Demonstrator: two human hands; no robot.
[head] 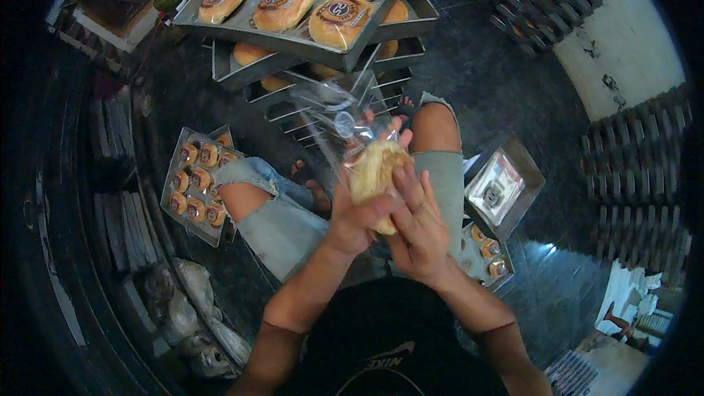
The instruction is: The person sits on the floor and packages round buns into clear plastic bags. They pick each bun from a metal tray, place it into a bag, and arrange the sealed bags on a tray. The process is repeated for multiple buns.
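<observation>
Between my two hands, above my lap, is a bread bun [374, 176] with its pale side showing. My left hand [355, 212] grips it from the left, and my right hand [418, 220] presses on its right side, fingers blurred. A clear plastic bag [330, 115] stands out beyond the bun, against my left fingers; whether the bun is partly inside it cannot be told. Ahead, a metal tray [264, 33] holds bare buns and several buns in printed clear bags [341, 19]. To the right, a metal box [528, 176] holds a stack of flat printed plastic bags [495, 190].
More metal trays [236, 69] are stacked crosswise under the top one. A tray of bagged buns [187, 135] lies left of my knee, another [503, 283] right of my thigh. Stacked dark trays [638, 159] stand far right; plastic bags [192, 297] lie lower left.
</observation>
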